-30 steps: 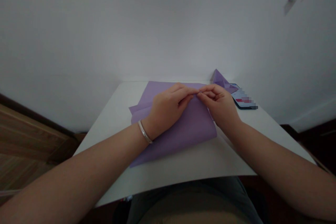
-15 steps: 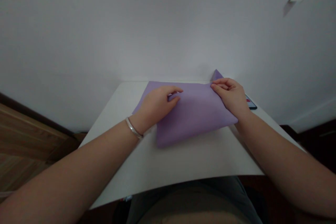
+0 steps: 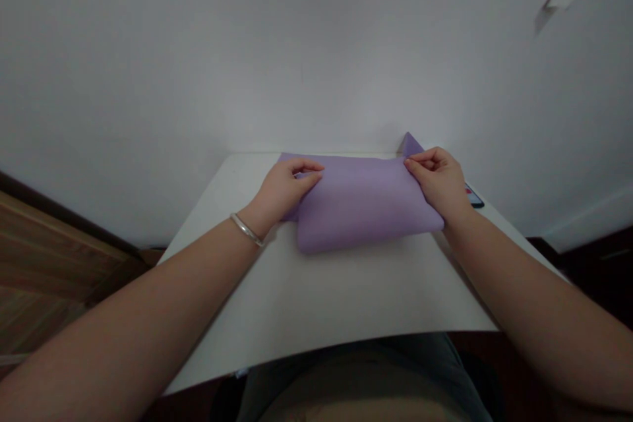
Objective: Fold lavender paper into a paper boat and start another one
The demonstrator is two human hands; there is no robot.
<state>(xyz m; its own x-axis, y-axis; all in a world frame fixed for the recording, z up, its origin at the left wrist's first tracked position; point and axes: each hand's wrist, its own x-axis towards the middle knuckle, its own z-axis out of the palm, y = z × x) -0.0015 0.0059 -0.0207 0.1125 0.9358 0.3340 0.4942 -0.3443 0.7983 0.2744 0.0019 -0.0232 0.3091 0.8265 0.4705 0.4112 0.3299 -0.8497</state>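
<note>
In the head view, the purple sheet (image 3: 366, 201) lies folded over on the worktop (image 3: 366, 303), at four o'clock from the left hand (image 3: 287, 188) and eight from the right hand (image 3: 438, 175). The right grip pinches its two-o'clock corner; the left is narrow at ten o'clock, whether pinching I cannot tell.
</note>
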